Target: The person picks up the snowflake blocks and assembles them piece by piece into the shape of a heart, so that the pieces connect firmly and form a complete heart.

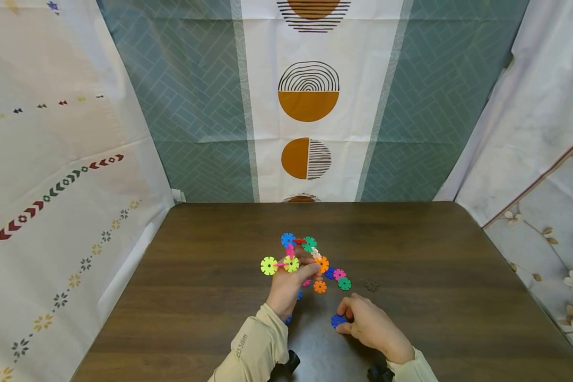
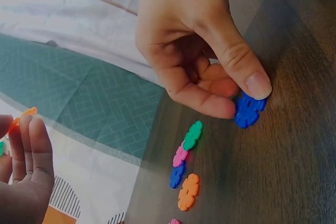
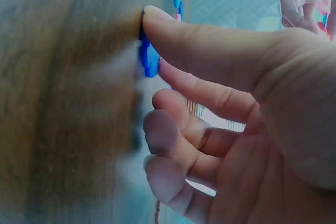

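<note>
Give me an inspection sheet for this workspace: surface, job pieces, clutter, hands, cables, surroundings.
Surface: dark wood-grain table.
Job's things: linked discs, notched and in several colours, are held up; one blue disc is pinched; an orange disc and a green disc are among others on the tabletop.
Clutter: a dark disc lies apart, right of the green one.
Hands: left hand holds the linked discs; right hand pinches the blue disc between thumb and finger.
Cables: nothing seen.
Surroundings: patterned cloths behind and at both sides.

dark lettering (image 1: pixel 241 346) on the left cream sleeve (image 1: pixel 260 345), seemingly ending "Slim", first part unclear
</note>
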Demonstrator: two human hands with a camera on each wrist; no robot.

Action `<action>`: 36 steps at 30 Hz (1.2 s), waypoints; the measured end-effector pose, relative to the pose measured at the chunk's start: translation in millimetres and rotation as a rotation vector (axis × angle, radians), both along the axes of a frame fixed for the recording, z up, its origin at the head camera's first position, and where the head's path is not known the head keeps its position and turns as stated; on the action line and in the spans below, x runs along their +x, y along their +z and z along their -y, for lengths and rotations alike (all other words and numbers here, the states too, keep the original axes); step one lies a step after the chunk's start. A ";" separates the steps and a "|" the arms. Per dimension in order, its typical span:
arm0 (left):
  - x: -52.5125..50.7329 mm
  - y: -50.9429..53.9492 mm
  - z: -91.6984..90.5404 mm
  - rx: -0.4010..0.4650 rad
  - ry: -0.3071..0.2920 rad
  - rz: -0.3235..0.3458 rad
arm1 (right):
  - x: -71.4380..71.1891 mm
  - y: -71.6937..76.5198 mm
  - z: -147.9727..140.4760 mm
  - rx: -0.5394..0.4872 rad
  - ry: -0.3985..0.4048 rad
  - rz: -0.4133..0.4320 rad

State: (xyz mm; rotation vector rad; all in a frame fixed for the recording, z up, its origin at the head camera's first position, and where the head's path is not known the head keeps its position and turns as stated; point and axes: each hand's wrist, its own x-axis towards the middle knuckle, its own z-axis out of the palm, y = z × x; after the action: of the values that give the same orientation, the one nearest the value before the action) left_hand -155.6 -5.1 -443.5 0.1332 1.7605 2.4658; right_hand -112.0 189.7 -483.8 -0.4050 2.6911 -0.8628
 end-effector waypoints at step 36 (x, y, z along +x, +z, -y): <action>2.3 0.6 -2.7 -0.042 0.001 0.007 | 9.7 58.8 30.3 -0.635 -0.344 -0.430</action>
State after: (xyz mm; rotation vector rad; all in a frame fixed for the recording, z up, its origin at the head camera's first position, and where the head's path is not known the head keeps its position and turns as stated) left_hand -153.3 -2.5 -442.9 0.1202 1.8082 2.4259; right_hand -102.4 159.3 -425.0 -0.2771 2.8460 -1.9447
